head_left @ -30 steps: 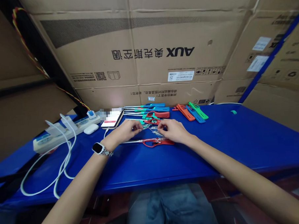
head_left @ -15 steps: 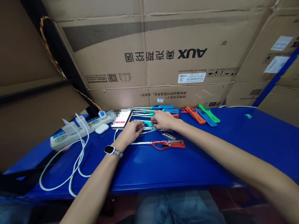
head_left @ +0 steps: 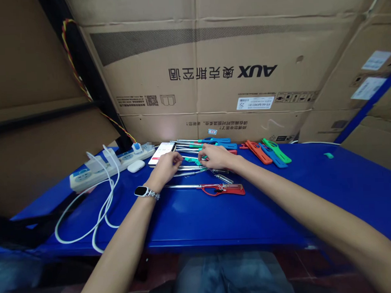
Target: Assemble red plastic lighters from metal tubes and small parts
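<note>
My left hand (head_left: pixel 168 166), with a watch (head_left: pixel 141 191) on its wrist, is beside the phone; its fingers are curled together and whatever is between them is too small to make out. Small green plastic pieces (head_left: pixel 192 161) lie between my two hands. Just to their right is my right hand (head_left: pixel 215 157), its fingertips bent down and closed at the pieces, the contents hidden. Metal lighter tubes (head_left: pixel 186 173) and a clear fuel tank (head_left: pixel 224 179) lie below the hands. Nearer me rests a red long-neck lighter (head_left: pixel 228 189) with its handle uncovered and inner parts showing.
Blue-handled lighters (head_left: pixel 216 141) lie in a row behind my hands. Orange (head_left: pixel 259 152), blue and green (head_left: pixel 276 150) handle shells sit to the right. On the left are a phone (head_left: pixel 162 152), a white earbud case (head_left: pixel 136 166), a power strip (head_left: pixel 83 179) and looping white cables (head_left: pixel 104 206).
My left hand has drawn a little to the left, away from the green pieces. My right hand stays nearly in place. The whole view has shifted slightly.
</note>
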`<action>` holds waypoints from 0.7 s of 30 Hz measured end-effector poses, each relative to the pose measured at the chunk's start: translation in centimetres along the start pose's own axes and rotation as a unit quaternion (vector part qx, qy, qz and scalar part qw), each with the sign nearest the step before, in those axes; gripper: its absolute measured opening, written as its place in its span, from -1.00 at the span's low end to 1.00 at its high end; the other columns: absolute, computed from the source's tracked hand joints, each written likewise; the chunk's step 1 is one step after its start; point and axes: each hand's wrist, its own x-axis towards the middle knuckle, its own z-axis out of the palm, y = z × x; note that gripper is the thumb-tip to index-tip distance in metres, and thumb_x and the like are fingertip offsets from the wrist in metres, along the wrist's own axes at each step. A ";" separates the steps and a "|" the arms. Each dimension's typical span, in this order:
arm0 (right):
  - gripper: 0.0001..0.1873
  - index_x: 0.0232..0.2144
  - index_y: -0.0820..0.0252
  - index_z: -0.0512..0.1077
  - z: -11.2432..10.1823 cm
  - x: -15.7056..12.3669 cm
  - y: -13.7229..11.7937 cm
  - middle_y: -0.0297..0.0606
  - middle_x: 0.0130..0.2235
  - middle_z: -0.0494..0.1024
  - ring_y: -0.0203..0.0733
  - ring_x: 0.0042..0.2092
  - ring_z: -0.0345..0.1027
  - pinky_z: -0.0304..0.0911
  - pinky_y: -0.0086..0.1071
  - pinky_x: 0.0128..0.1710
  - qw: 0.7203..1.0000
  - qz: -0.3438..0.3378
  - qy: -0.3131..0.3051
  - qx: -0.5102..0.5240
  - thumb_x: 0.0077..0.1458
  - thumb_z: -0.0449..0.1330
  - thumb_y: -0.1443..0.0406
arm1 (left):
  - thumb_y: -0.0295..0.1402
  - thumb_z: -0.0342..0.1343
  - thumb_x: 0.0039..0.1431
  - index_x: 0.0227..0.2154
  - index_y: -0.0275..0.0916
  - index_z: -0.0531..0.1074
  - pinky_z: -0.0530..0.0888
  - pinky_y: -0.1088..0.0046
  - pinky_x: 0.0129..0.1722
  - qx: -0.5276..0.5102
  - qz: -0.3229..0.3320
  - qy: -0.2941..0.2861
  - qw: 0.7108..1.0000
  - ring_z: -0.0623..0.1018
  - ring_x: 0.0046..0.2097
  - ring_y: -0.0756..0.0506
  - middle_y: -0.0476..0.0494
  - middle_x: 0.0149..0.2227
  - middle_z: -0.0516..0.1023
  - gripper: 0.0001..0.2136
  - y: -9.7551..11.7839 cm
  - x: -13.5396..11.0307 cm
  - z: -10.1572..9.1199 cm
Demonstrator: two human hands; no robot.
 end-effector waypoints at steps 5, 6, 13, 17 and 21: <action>-0.72 -0.14 0.09 0.55 1.0 2.7 -1.3 -0.10 -0.01 0.48 0.00 -0.01 0.40 0.26 -0.31 -0.16 0.999 0.022 0.019 -0.017 0.15 0.15 0.17 | -0.52 0.06 0.01 -0.43 -0.27 0.46 0.40 0.45 -0.41 0.001 -0.031 -0.008 0.999 0.49 -0.44 -0.06 -0.07 -0.50 0.50 -0.90 -1.6 -0.1 0.2; -0.71 -0.15 0.11 0.55 1.2 3.4 -1.5 -0.08 -0.01 0.50 0.01 -0.02 0.41 0.27 -0.30 -0.17 0.999 0.028 0.012 -0.026 0.11 0.18 0.17 | -0.53 0.06 0.02 -0.42 -0.27 0.46 0.40 0.45 -0.41 0.000 -0.028 -0.009 1.000 0.49 -0.43 -0.06 -0.07 -0.49 0.51 -0.89 -1.7 -0.1 0.4; -0.78 -0.28 0.09 0.57 0.2 4.1 -1.4 -0.22 -0.12 0.60 -0.06 -0.11 0.45 0.22 -0.38 -0.28 0.999 0.032 -0.016 -0.016 -0.04 0.23 0.31 | -0.53 0.06 0.11 -0.36 -0.27 0.49 0.42 0.41 -0.28 -0.024 0.037 -0.027 0.999 0.50 -0.32 -0.09 -0.13 -0.38 0.53 -0.88 -0.4 -0.1 0.8; -0.78 -0.37 0.06 0.59 -1.0 2.0 -0.5 -0.33 -0.23 0.62 -0.16 -0.23 0.45 0.11 -0.43 -0.41 0.996 -0.010 -0.094 0.001 -0.11 0.21 0.38 | -0.51 0.05 0.17 -0.35 -0.25 0.52 0.40 0.39 -0.23 -0.018 0.109 -0.056 0.992 0.50 -0.26 -0.11 -0.15 -0.31 0.53 -0.86 1.3 -0.2 1.2; -0.78 -0.32 0.06 0.60 -1.0 0.4 0.0 -0.29 -0.22 0.61 -0.16 -0.24 0.45 0.06 -0.43 -0.44 0.995 -0.029 -0.093 -0.021 -0.06 0.22 0.36 | -0.46 0.07 0.21 -0.33 -0.23 0.54 0.39 0.34 -0.18 0.005 0.123 -0.074 0.990 0.50 -0.23 -0.14 -0.15 -0.30 0.53 -0.86 2.4 -0.3 2.0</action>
